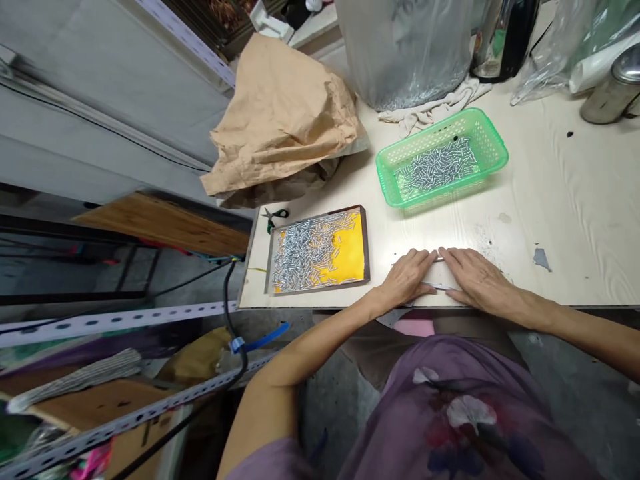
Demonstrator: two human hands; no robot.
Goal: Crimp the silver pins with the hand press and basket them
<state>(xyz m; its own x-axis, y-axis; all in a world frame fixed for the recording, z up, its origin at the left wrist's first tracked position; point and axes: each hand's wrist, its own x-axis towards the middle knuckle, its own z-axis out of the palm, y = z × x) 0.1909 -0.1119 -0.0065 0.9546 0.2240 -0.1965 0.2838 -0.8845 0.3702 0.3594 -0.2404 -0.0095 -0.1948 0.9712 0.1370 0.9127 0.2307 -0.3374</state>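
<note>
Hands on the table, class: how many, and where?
2: the left hand, just right of the tray; the right hand, beside it, farther from the tray.

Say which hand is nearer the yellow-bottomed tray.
Left. The left hand is just right of the yellow-bottomed tray; the right hand is farther right, beyond the left one.

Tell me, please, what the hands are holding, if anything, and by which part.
The left hand and right hand appear to hold a pale, flat, dark-edged piece by its opposite ends; much is covered, so its material cannot be told.
</note>
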